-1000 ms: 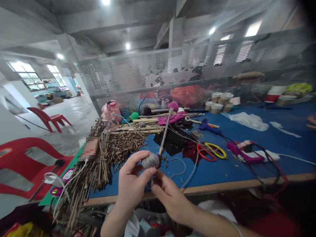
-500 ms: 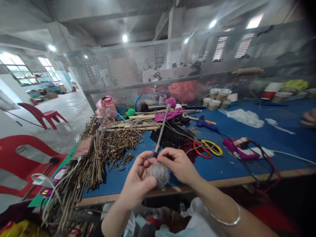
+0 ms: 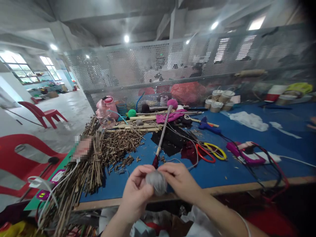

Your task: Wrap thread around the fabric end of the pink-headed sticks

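A fuzzy ball of grey yarn (image 3: 156, 183) rests in my left hand (image 3: 135, 187), whose fingers and thumb curl around its left side. My right hand (image 3: 181, 181) is closed in a pinch at the ball's upper right, on grey yarn; the fingertips partly hide what they grip. Just beyond my fingertips, a long stick wrapped in grey (image 3: 163, 133) points away over the table, with a dark red near end. Whether that end touches my fingers is hard to see. A thin strand loops above my right hand.
Red and yellow handled scissors (image 3: 206, 153), dark cloth (image 3: 169, 141) and a blue glue gun (image 3: 208, 125) lie right of the stick. Bundled twigs (image 3: 96, 161) cover the left. A purple power strip (image 3: 247, 154) with cables sits right. Another person's hand (image 3: 312, 123) shows at the right edge.
Both hands have come slightly lower and nearer with the yarn ball. More of the stick's dark red end now shows beyond my fingers. The view has shifted slightly.
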The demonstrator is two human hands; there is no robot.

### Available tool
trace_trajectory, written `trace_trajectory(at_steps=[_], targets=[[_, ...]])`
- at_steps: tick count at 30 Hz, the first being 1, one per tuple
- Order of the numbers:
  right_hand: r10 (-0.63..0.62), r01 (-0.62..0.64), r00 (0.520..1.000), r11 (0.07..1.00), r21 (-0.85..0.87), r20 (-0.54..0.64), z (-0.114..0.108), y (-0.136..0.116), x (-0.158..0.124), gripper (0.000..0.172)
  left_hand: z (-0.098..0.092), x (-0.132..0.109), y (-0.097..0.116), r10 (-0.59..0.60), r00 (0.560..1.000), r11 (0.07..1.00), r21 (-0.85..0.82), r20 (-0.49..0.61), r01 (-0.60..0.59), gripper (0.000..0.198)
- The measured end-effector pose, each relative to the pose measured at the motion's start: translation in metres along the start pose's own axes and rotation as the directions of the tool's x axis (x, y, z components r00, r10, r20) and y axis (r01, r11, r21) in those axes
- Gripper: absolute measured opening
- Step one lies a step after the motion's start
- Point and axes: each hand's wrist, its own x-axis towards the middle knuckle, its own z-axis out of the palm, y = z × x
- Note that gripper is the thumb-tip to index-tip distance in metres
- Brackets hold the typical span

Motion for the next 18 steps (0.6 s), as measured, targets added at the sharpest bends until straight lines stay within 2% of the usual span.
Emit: trace_trajectory(at_steps=[2,3,4,5,7,8,9,10,12,13,14,16,17,18], targets=[[-0.078,0.091,0.99,0.989,-0.113,0.116,0.007,-0.004,-0.006,0.026,-0.001,0.003,0.0,0.108,0.975,0.987,0.134,-0.196,-0.082,0.031],[-0.129,0.15,0.979,0.979,-0.136,0.155,0.006,-0.007,-0.008,0.027,-0.002,0.004,0.001,0.126,0.968,0.974,0.213,-0.218,-0.079,0.029],[-0.164,0.186,0.973,0.974,-0.131,0.16,0.004,-0.009,-0.009,0.027,-0.003,0.003,0.001,0.099,0.979,0.964,0.261,-0.176,-0.051,0.028],[-0.174,0.187,0.977,0.977,-0.104,0.121,0.0,-0.009,-0.009,0.027,-0.003,0.002,0.001,0.033,0.996,0.964,0.266,-0.087,-0.009,0.028],[-0.104,0.103,0.995,0.994,-0.029,-0.015,-0.005,-0.005,-0.005,0.026,-0.004,-0.004,0.001,-0.109,0.986,0.982,0.168,0.128,0.086,0.032],[-0.048,0.048,0.997,0.999,0.002,-0.06,-0.004,-0.001,-0.003,0.026,-0.004,-0.006,0.001,-0.125,0.974,0.99,0.092,0.188,0.109,0.035],[0.005,-0.004,0.998,1.0,0.016,-0.066,0.0,0.003,-0.002,0.025,-0.004,-0.007,0.0,-0.098,0.977,0.995,0.026,0.187,0.095,0.037],[0.041,-0.041,0.998,0.999,0.005,-0.043,0.005,0.005,-0.003,0.026,-0.005,-0.008,-0.001,-0.049,0.991,0.999,-0.001,0.124,0.049,0.038],[0.041,-0.037,0.997,0.998,-0.059,0.072,0.017,0.004,-0.009,0.028,-0.007,-0.006,-0.002,0.063,0.994,0.992,0.11,-0.085,-0.054,0.033],[0.02,-0.008,0.989,0.997,-0.082,0.145,0.021,0.001,-0.012,0.029,-0.008,-0.004,-0.003,0.106,0.982,0.974,0.215,-0.155,-0.072,0.029],[0.003,0.015,0.977,0.996,-0.082,0.213,0.022,-0.003,-0.016,0.029,-0.01,-0.002,-0.005,0.113,0.978,0.949,0.311,-0.176,-0.054,0.026],[0.011,-0.022,0.929,0.999,0.026,0.37,0.014,-0.012,-0.02,0.032,-0.014,-0.002,-0.009,0.009,0.996,0.929,0.37,-0.086,0.024,0.023],[0.025,-0.093,0.877,0.989,0.117,0.48,0.006,-0.015,-0.02,0.035,-0.015,-0.003,-0.012,-0.071,0.997,0.944,0.322,-0.003,0.068,0.024],[0.027,-0.185,0.796,0.962,0.201,0.605,-0.003,-0.015,-0.019,0.037,-0.017,-0.006,-0.015,-0.143,0.987,0.963,0.24,0.079,0.121,0.027]])
